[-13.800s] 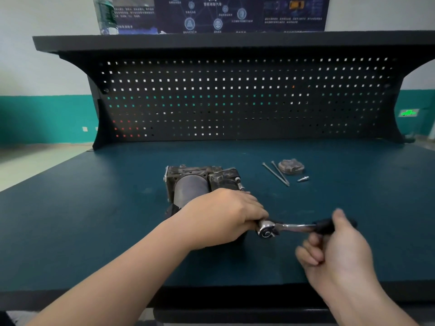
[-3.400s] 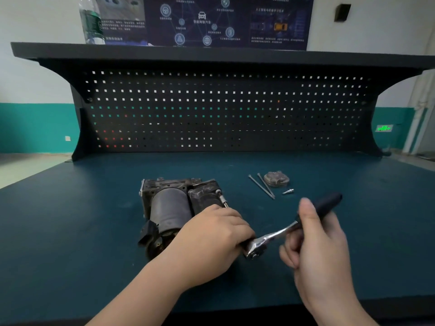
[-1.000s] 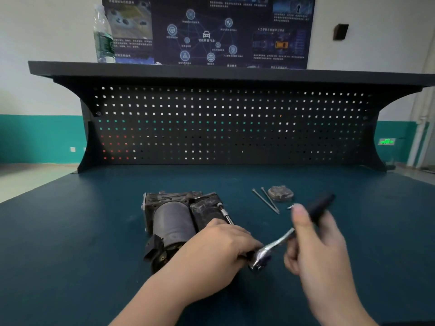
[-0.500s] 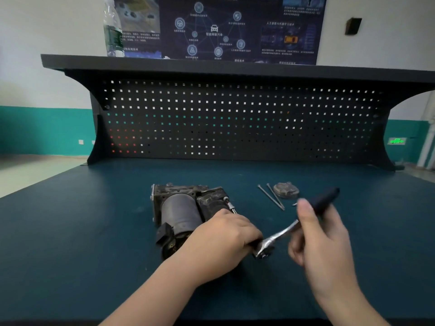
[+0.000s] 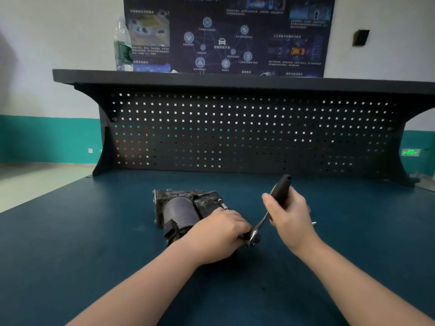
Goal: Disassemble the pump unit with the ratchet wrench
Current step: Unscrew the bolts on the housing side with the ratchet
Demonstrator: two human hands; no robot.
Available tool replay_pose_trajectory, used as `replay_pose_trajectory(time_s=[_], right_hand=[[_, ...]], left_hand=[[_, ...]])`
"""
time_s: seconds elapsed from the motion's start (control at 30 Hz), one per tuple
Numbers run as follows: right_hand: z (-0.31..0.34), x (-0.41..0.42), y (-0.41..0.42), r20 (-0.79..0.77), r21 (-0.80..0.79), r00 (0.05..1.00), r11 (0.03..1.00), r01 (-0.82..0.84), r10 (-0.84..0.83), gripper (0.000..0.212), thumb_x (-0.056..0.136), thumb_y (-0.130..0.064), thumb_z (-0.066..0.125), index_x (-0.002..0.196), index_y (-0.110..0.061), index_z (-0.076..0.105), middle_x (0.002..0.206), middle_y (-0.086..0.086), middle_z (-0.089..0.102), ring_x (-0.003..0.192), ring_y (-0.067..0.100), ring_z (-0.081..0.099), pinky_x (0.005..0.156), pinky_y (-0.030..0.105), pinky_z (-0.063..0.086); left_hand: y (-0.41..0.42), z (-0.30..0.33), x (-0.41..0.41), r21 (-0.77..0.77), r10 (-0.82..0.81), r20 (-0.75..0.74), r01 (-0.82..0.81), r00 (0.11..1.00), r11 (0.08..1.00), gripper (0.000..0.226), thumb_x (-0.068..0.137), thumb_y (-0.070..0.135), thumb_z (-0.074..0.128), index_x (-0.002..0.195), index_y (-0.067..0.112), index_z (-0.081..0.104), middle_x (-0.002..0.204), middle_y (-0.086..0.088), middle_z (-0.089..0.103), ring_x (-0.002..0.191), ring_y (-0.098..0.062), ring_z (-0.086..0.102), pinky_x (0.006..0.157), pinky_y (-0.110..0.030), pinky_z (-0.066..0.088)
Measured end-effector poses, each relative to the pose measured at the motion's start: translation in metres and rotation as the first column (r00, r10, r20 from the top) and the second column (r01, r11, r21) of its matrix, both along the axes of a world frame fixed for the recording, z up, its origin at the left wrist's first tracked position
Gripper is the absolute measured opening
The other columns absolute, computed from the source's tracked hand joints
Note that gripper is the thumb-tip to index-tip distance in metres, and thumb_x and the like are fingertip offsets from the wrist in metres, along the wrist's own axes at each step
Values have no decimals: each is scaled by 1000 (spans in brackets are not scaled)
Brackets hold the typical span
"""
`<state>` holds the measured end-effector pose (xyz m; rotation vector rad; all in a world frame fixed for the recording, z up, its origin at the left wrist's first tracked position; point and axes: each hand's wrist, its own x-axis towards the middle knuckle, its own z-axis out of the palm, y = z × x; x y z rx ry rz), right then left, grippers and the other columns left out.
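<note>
Pump lying on worktop, left hand curled over pump's near right end, right hand gripping wrench handle, wrench head at that end

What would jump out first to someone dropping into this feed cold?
The two bare hands at center: the right hand grips the ratchet wrench by its black handle, angled up and away, while the left hand holds the near end of the pump unit. Behind them a dark pegboard spans the blue bench, with a water bottle on its top shelf.
</note>
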<state>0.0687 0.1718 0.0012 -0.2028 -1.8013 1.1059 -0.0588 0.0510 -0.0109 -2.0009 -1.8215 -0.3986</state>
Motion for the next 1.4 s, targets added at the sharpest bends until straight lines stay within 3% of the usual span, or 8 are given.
replay_pose_trajectory(time_s=[0.2, 0.37, 0.5, 0.73, 0.9, 1.07, 1.23, 1.4], right_hand=[[1, 10, 16, 116, -163, 988, 983, -82, 101, 20, 92, -8, 59, 76, -6, 49, 48, 6, 48, 41, 17, 45, 37, 25, 35], [11, 19, -5, 175, 107, 973, 979, -174, 153, 24, 78, -46, 70, 77, -26, 56, 59, 6, 57, 51, 26, 56, 43, 32, 48], [8, 12, -14, 275, 308, 961, 943, -122, 35, 36, 78, -68, 55, 80, -32, 49, 67, 2, 61, 53, 21, 57, 53, 44, 49], [1, 13, -1, 78, 226, 997, 973, -46, 29, 25, 88, -52, 54, 82, -29, 46, 69, 1, 57, 54, 12, 54, 50, 24, 46], [3, 13, 6, 44, 197, 999, 980, -29, 21, 22, 80, -56, 49, 80, -35, 46, 64, 3, 55, 51, 10, 50, 49, 19, 42], [5, 8, 15, 55, 125, 998, 992, -18, 11, 20, 79, -58, 50, 77, -39, 46, 60, -3, 58, 50, 7, 51, 48, 17, 42], [6, 4, 20, 18, 30, 998, 997, -67, 67, 20, 89, -45, 50, 78, -29, 45, 52, -5, 51, 44, 7, 46, 44, 18, 40], [6, 5, 17, 19, -1, 997, 997, -79, 79, 32, 84, -51, 49, 84, -19, 43, 50, -7, 50, 43, 4, 44, 44, 16, 39]], left_hand=[[12, -4, -18, -52, 9, -68, -12, 998, 999, 19, 95, 21, 48, 105, 24, 63, 101, 8, 66, 104, -10, 56, 88, -34, 37], [10, -2, -15, -25, 13, -38, -14, 999, 1000, 11, 87, 11, 53, 89, 18, 61, 92, 2, 65, 94, -18, 60, 82, -37, 42], [10, -3, -9, -52, 103, -220, -117, 970, 992, 27, 77, 9, 60, 72, 25, 38, 76, 2, 61, 80, -20, 60, 75, -37, 44], [13, 1, -16, -79, 110, -139, -122, 984, 989, 23, 88, 10, 47, 107, 19, 56, 116, 0, 62, 119, -19, 53, 92, -37, 42], [13, 3, -12, -109, 83, -85, -92, 993, 990, 26, 86, 1, 47, 108, 13, 54, 111, -6, 58, 100, -29, 58, 84, -41, 45], [13, 1, -15, -70, 46, -95, -52, 994, 996, 30, 85, -2, 45, 108, 16, 52, 110, 0, 57, 96, -21, 55, 88, -27, 33], [13, 1, -16, -64, 36, -54, -39, 998, 997, 32, 84, -1, 45, 107, 20, 52, 108, 6, 57, 94, -17, 55, 80, -21, 20], [12, 0, -15, -64, 39, -20, -41, 999, 997, 28, 86, 1, 46, 105, 21, 53, 105, 6, 58, 95, -16, 54, 87, -23, 29]])
